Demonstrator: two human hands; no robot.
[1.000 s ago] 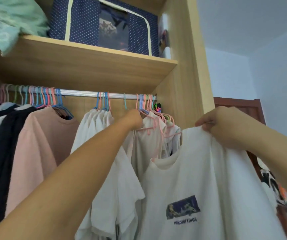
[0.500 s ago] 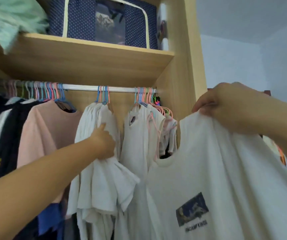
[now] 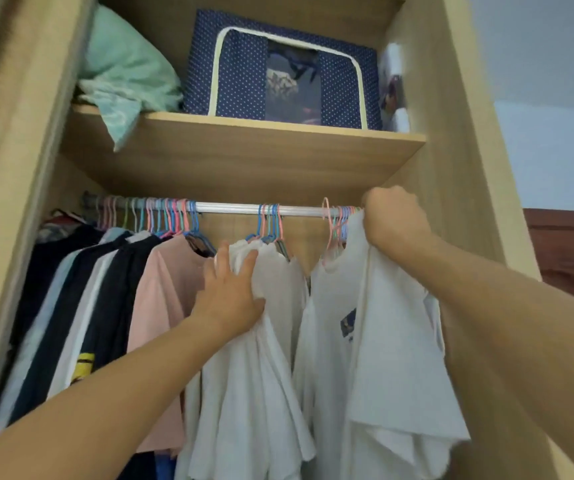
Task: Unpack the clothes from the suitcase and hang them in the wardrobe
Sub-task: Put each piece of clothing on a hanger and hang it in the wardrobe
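At about one o'clock from the middle of our view, our right hand [image 3: 394,216] is curled into a fist at the top of the white printed T-shirt [image 3: 392,341], gripping it right up against the silver wardrobe rail [image 3: 237,208]. We cannot see whether a hanger hook sits inside that fist, nor whether the shirt already hangs from the rail. A dark blue print shows on the shirt's chest, partly folded out of sight.

Toward nine o'clock from that shirt, our left hand [image 3: 230,292] lies with its fingers straight and spread against a bunch of plain white T-shirts [image 3: 254,375], pressing on the cloth rather than closing around it. These hang from blue, green and pink hangers [image 3: 270,223] at the rail's middle, with a gap of bare rail on either side.

Farther toward nine o'clock hang a pink T-shirt [image 3: 164,306] and a row of dark and pale garments [image 3: 71,289] on a crowded cluster of coloured hooks.

Up at twelve o'clock, the wooden shelf [image 3: 244,150] carries a navy dotted storage box [image 3: 285,67] with a clear window, and at eleven o'clock a mint green bundle [image 3: 122,77] (soft bedding, by the look of it) droops over the shelf edge.
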